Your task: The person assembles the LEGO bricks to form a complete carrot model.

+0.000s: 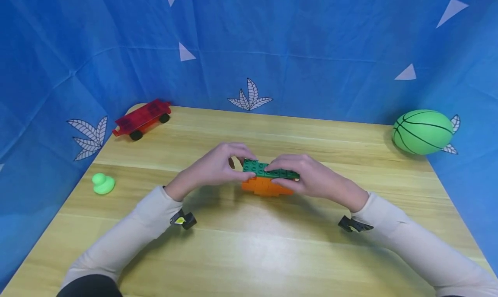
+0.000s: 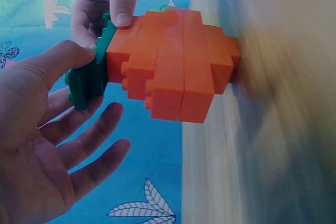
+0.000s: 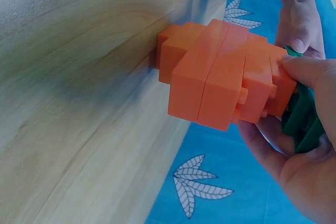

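An orange toy-brick build [image 1: 267, 186] stands on the wooden table, wide in the middle and stepped narrower toward its top and base. Green studded bricks [image 1: 253, 167] lie across its top and jut past its sides. My left hand [image 1: 213, 166] pinches the left end of the green bricks between thumb and index finger; its other fingers spread loosely in the left wrist view. At the opposite end, my right hand [image 1: 307, 176] grips the green bricks, its thumb against the upper orange brick [image 3: 283, 72]. Its palm and fingers hide part of that green end.
A red wheeled toy [image 1: 142, 119] sits at the table's back left corner. Nearer, by the left edge, is a small light-green toy [image 1: 103, 183]. A green ball with black lines [image 1: 423, 132] rests at the back right. Blue printed cloth [image 1: 295, 42] hangs behind the table [image 1: 249, 245].
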The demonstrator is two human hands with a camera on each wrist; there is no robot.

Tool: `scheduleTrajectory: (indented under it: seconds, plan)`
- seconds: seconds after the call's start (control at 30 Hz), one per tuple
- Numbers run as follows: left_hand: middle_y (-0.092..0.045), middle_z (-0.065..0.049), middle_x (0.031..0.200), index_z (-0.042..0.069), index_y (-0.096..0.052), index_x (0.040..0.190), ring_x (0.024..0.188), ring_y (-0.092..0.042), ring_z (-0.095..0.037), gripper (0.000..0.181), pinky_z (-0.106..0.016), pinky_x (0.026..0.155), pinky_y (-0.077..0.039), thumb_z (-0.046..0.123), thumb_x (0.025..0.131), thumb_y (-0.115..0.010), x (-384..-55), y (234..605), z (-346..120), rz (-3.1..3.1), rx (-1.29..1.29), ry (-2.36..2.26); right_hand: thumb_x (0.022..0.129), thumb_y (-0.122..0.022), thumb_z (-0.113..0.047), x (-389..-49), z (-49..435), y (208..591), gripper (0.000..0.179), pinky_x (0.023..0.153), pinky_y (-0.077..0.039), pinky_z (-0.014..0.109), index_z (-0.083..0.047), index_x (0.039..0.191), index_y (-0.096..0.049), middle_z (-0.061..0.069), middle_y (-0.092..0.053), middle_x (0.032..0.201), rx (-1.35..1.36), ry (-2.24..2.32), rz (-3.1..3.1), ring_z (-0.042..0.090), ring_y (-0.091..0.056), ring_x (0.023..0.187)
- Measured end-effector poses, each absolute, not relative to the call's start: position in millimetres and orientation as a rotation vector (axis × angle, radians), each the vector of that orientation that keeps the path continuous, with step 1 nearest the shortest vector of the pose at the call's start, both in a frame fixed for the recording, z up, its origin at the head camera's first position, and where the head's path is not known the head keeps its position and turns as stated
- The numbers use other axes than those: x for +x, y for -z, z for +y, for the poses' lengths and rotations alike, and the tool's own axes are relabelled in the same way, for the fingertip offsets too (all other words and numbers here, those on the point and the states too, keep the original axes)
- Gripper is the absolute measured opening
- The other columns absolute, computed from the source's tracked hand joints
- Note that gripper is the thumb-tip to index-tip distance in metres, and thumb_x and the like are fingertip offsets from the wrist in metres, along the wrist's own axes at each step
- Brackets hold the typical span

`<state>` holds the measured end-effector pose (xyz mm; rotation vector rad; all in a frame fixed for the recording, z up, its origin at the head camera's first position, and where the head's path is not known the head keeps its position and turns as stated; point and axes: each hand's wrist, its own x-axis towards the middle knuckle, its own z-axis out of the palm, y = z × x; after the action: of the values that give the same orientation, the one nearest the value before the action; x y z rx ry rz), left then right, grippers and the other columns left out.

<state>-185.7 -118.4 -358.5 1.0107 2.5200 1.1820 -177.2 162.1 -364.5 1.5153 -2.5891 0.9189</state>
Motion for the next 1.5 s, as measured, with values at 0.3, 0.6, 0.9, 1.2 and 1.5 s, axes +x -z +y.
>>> scheduleTrajectory:
  seconds: [0.3,0.6,0.9,1.2,1.5]
  plan:
    - [-0.070,0.003,0.129,0.022,-0.067,0.133,0.113,-0.066,-0.016,0.046,-0.039,0.093,-0.059,0.036,0.090,-0.077,-179.7,360.2,-112.2,2.730,1.123,-0.879,0.093,-0.078,-0.024,-178.6,166.3,358.1,0.035,0.085,-0.061,0.029,-0.017,0.127,-0.071,-0.001,-0.074,0.121,1.547,-0.832,-2.577,0.013,-0.071,0.105]
    - [-0.074,0.008,0.114,0.022,-0.078,0.104,0.104,-0.070,-0.009,0.014,-0.029,0.091,-0.059,0.025,0.091,-0.079,-179.8,360.2,-104.7,2.739,1.380,-0.975,0.084,-0.085,-0.015,-180.6,173.8,356.2,0.021,0.081,-0.062,0.030,-0.015,0.103,-0.076,0.002,-0.078,0.112,1.507,-0.851,-2.465,0.015,-0.075,0.098]
    - [-0.075,0.005,0.111,0.018,-0.080,0.100,0.093,-0.069,-0.007,0.010,-0.024,0.079,-0.058,0.020,0.090,-0.080,-181.4,361.7,-100.5,2.680,1.368,-1.041,0.085,-0.084,-0.013,-178.6,171.6,360.2,0.012,0.070,-0.060,0.022,-0.016,0.085,-0.073,0.005,-0.077,0.107,1.488,-0.858,-2.464,0.013,-0.073,0.084]
    - [-0.062,0.002,0.141,0.023,-0.057,0.143,0.118,-0.060,-0.016,0.063,-0.038,0.092,-0.059,0.039,0.087,-0.082,-195.1,371.4,-117.6,2.441,1.010,-1.093,0.092,-0.078,-0.015,-185.8,196.8,360.7,0.027,0.092,-0.059,0.028,-0.015,0.118,-0.072,0.006,-0.074,0.121,1.281,-1.233,-2.631,0.011,-0.070,0.110]
    - [-0.062,-0.008,0.086,-0.006,-0.045,0.084,0.104,-0.072,-0.017,0.049,-0.029,0.090,-0.061,0.026,0.090,-0.081,-201.7,404.7,-123.8,2.268,0.964,-1.166,0.090,-0.080,-0.020,-191.7,219.7,396.5,0.065,0.102,-0.056,0.046,-0.007,0.147,-0.050,0.016,-0.059,0.147,1.238,-1.564,-3.015,0.028,-0.066,0.124]
